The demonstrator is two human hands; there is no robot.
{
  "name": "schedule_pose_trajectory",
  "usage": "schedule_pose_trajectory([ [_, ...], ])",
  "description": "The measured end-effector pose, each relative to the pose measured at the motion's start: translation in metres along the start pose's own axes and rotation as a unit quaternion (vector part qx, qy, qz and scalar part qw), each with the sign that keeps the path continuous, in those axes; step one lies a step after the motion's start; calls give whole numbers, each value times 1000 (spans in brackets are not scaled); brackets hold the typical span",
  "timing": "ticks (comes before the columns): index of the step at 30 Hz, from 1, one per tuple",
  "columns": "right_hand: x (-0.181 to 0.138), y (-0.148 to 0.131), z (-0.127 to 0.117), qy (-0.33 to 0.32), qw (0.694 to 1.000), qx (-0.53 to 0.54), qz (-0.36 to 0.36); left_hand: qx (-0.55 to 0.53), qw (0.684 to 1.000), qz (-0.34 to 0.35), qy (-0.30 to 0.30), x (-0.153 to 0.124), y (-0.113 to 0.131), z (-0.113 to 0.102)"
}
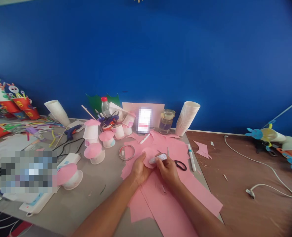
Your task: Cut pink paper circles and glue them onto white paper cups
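Note:
My left hand (139, 170) is closed on a pink paper disc (148, 154), its thumb on top near the left edge. My right hand (167, 169) grips a thick white marker-like pen (160, 158), whose left end is at the disc's face; whether it touches cannot be made out. Beneath both hands lie overlapping sheets of pink paper (173, 200). Scissors with black handles (181, 165) rest just right of my right hand, their blades partly hidden by it. White markers lie nearby, one above the disc (144, 138) and one with a blue band (191, 158) at the right.
Paper cups with pink tops (94, 152) stand at the left, near a power strip (72, 161) and a glue gun (73, 131). Behind are a lit phone (144, 120), a glass jar (166, 121) and stacked cups (187, 118). A white cable (264, 168) crosses the brown surface.

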State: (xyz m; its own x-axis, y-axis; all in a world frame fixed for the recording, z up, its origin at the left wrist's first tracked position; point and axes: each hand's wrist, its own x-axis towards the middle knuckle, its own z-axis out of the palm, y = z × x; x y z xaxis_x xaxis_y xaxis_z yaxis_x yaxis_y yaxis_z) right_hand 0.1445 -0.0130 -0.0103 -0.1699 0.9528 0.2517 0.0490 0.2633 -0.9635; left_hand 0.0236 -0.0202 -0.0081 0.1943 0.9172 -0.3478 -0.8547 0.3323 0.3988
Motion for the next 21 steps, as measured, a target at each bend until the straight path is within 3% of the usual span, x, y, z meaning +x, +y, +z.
schedule_pose_trajectory([
  [3, 0, -1, 1, -29, 999, -36, 11, 1, 1000, -14, 3, 0, 0, 0],
  [9, 1, -1, 1, -17, 999, -32, 6, 5, 1000, 12, -3, 1, -2, 0],
  [21, 1, -5, -3, -46, 991, -127, 12, 11, 998, 43, 35, 5, 2, -8],
])
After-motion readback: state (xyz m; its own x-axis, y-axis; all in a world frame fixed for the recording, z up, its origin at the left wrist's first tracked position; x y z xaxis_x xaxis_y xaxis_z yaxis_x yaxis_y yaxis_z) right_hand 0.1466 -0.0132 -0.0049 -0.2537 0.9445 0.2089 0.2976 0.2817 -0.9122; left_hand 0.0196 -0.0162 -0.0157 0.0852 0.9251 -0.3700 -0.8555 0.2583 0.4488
